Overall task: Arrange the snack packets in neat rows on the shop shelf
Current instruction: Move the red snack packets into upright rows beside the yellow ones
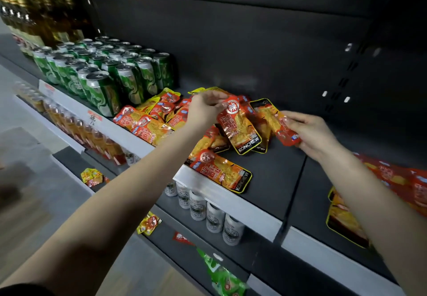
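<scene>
Now both hands are busy over the shelf [277, 180]: the left hand [204, 111] pinches the top edge of the first packet [240, 131], which hangs tilted with its KONCHEW end down, and the right hand [312, 134] grips the second packet [269, 115] by its red end, fingers curled round it. The two overlap above a few loose ones, and the heap [157, 118] sprawls to the left, beside the cans [111, 76]. A front packet [221, 173] lies flat at the shelf's lip, a little askew. The step in hand looks like drawing these two clear of the pile to lay them down. To do it well, part them fully in the air first, then turn both the same way, face up with the logo end toward the lip. Set them on the bare dark patch right of the front packet, edges meeting but not lapping, square to the lip. That front packet wants straightening first, since it would anchor the row. The foil probably slides easily, so lower each one flat instead of dropping it, and keep it back from the lip: strays [149, 224] already lie on the shelves below
</scene>
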The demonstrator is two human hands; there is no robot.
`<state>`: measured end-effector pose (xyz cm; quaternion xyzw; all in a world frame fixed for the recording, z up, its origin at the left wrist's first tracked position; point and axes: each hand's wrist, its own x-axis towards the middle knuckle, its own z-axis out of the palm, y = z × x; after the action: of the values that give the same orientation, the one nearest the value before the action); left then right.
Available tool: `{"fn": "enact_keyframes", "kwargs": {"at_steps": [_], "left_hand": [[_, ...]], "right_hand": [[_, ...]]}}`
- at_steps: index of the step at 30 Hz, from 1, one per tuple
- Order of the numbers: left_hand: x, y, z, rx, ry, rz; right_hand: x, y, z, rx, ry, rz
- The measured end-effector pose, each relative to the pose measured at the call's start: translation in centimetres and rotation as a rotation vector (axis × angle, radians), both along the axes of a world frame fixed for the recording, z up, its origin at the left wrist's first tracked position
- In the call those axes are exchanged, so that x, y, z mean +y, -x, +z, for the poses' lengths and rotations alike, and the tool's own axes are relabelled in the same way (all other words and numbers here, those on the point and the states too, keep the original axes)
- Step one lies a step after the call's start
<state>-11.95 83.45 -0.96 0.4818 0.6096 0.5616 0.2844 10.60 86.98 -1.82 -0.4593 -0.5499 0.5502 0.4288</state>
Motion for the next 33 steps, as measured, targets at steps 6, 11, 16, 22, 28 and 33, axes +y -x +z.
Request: {"fn": "enact_keyframes", "kwargs": {"at_steps": [6,11,16,22,28,33], "left_hand": [[2.7,-6.8,0.6,-0.022,0.000,-0.208],[3.6,-13.5,0.7,-0.063,0.020,-0.455],[3.1,-18.5,0.4,-0.012,0.139,-0.761],[1.5,-21.5,-0.6,0.241,0.406,-1.167],[1.4,-21.9,-1.0,0.326,0.437,-1.216],[0.8,-21.9,-1.3,0.448,0.382,-1.202]], "right_hand": [[-2.0,-7.4,1.9,0.125,0.073,-0.007],[-5.3,-14.0,3.6,0.107,-0.010,-0.125],[-8.3,-19.1,3.9,0.093,-0.062,-0.313],[-11.7,-22.0,3.3,-0.445,-0.004,-0.124],[-12.0,-20.6,2.6,-0.805,-0.023,-0.002],[-10.9,-18.3,1.9,-0.943,-0.099,0.061]]}}
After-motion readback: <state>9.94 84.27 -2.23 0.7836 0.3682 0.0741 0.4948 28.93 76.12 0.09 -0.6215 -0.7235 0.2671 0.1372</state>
